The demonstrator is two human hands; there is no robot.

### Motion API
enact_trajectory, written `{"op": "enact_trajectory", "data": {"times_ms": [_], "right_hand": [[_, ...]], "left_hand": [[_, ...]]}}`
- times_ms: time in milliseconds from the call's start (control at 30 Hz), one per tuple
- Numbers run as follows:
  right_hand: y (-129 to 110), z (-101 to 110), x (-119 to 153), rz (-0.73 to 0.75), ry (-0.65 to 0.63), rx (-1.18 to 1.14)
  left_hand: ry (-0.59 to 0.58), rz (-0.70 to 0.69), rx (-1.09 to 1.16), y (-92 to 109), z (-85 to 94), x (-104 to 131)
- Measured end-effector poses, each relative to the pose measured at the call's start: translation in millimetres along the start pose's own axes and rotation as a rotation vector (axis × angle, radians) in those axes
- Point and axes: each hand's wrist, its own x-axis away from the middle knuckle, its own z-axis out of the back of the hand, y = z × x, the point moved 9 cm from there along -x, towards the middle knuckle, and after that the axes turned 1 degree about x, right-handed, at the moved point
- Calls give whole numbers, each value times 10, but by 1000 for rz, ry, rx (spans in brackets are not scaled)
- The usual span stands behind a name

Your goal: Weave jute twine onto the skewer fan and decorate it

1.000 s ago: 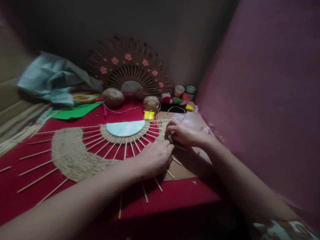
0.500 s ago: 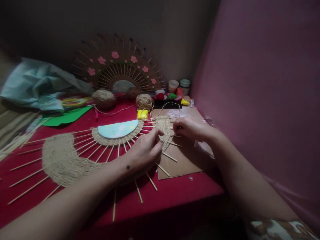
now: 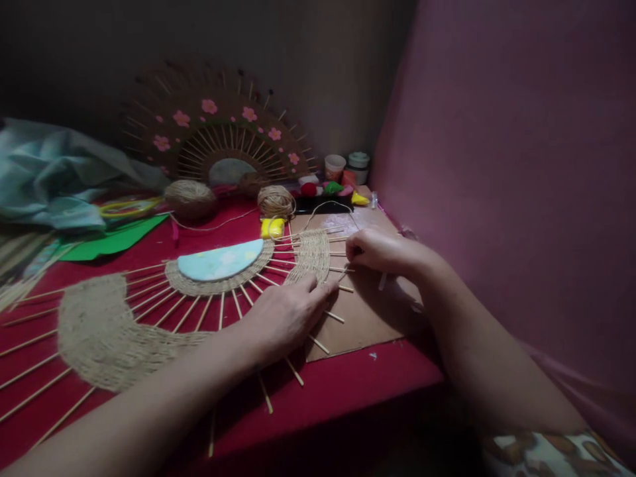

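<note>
1. Woven fan (image 3: 94,331) lies flat across the red cloth (image 3: 377,374), arc bulging to near side; its R end sits over the cardboard (image 3: 360,321). Pale blue half-disc (image 3: 221,260) is at its hub, straight edge facing far.
2. L hand (image 3: 288,318) rests palm-down over the near-R part of the woven band, fingertips at the band's outer edge. Looks like a steadying press; can't tell if thumb & finger pinch anything.
3. R hand (image 3: 380,252) hovers just R of the band, fingers curled, pinching what looks like a cord (image 3: 344,274) that slants down-L to the band's edge.
4. More cord loops (image 3: 322,207) from nr the R twine ball (image 3: 276,201) over the cardboard twd the R hand. Best kept slack & snag-free, esp. nr the yellow pack (image 3: 272,228).
5. Step in hand seems to be working cord btwn the sticks (image 3: 334,317). To do it well: alternate over/under, 1 stick at a time, w/ even tension; too tight prob. pulls sticks together, too loose leaves gaps.
6. L fingertips should pin the last crossing & push each row snug vs. the one inside it, w/o bending the thin stick ends.
</note>
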Motion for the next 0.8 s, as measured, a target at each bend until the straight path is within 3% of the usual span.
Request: {"op": "enact_trajectory", "data": {"times_ms": [400,800], "right_hand": [[72,-94,106,-90,-169,-21],[-8,47,-104,48,165,133]], "left_hand": [[-53,16,-117,24,-17,-8],[-24,16,-150,18,-32,-3]]}}
